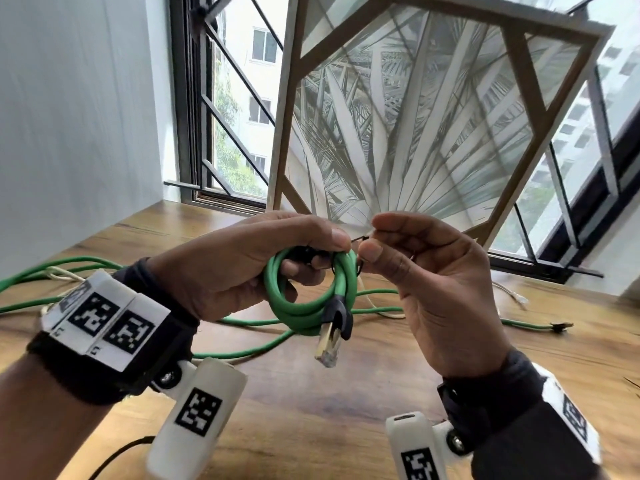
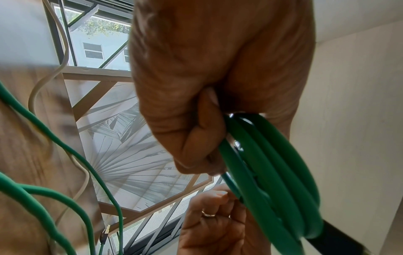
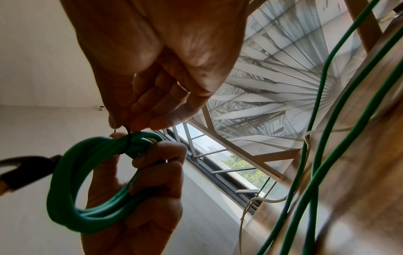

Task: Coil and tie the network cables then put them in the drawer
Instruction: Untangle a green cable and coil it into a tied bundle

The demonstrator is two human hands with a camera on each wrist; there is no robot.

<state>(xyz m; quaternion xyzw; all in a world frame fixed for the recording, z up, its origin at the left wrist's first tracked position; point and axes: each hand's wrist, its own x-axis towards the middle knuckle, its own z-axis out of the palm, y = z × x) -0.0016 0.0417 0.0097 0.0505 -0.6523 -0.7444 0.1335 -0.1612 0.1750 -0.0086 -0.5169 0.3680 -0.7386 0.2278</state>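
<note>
My left hand (image 1: pixel 277 261) grips a small coil of green network cable (image 1: pixel 308 313) above the wooden table (image 1: pixel 346 393); its fingers pass through the loop. The coil's plug with a black boot (image 1: pixel 332 330) hangs down at the front. A thin black tie (image 3: pixel 128 138) wraps the top of the coil (image 3: pixel 72 189). My right hand (image 1: pixel 415 271) pinches the tie's end between thumb and forefinger, right beside the left thumb. In the left wrist view the coil (image 2: pixel 272 172) lies under my curled fingers (image 2: pixel 196 138).
Loose green cables (image 1: pixel 242 353) and a thin white cable (image 1: pixel 509 292) trail over the table behind the hands. One green cable ends in a plug (image 1: pixel 561 327) at the right. A framed palm-leaf picture (image 1: pixel 415 116) leans against the window.
</note>
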